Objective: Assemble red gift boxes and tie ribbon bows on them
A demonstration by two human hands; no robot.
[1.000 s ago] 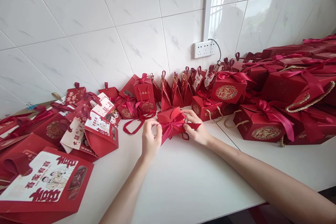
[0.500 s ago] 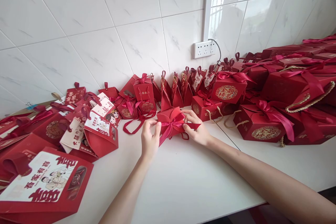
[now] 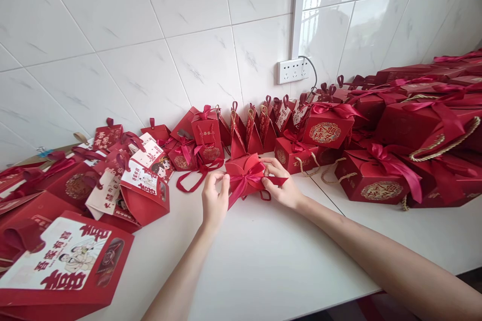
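A small red gift box (image 3: 244, 168) with petal-shaped flaps stands on the white counter (image 3: 263, 261), tied with a red satin ribbon (image 3: 250, 179). My left hand (image 3: 214, 199) is at the box's left side, thumb and fingers pinched on a ribbon end. My right hand (image 3: 281, 185) is at its right side, fingers closed on the other ribbon end, which sticks out over the hand.
Flat and folded red gift bags (image 3: 68, 256) lie heaped at the left. Small red bags (image 3: 248, 130) line the tiled wall. Larger red ribboned boxes (image 3: 376, 175) with rope handles pile up on the right. A wall socket (image 3: 292, 70) is above.
My left hand has shifted slightly left and down along the ribbon, and its fingers have re-pinched it. The right hand and the box have hardly moved.
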